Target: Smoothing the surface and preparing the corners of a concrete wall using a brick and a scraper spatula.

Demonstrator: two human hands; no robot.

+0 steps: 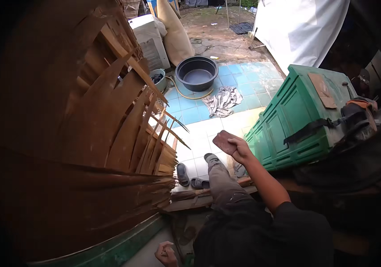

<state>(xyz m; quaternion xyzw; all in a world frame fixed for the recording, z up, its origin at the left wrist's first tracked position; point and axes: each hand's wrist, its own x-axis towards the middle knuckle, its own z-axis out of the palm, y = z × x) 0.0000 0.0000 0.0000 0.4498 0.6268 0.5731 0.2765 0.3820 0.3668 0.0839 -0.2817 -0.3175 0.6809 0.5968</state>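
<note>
My right hand (pixel 242 150) reaches forward over the white tiles, its fingers closed round the near end of a flat reddish-brown rectangular block (pixel 225 142). Whether this is a sanding block or some other flat thing I cannot tell. Low at the bottom edge, my left hand (pixel 166 254) is curled shut beside my body, close to a pale surface. Its fingers hide whatever may be inside. One of my feet, in a grey shoe (pixel 211 157), steps out past the wooden door sill (pixel 190 194).
A splintered brown wooden door (pixel 123 129) juts in from the left. At right stands a green plastic cabinet (pixel 284 115). Ahead are a black tub (pixel 197 73), a crumpled cloth (pixel 223 101) and a hose (pixel 182 94). Dark sandals (pixel 182 174) lie beyond the sill.
</note>
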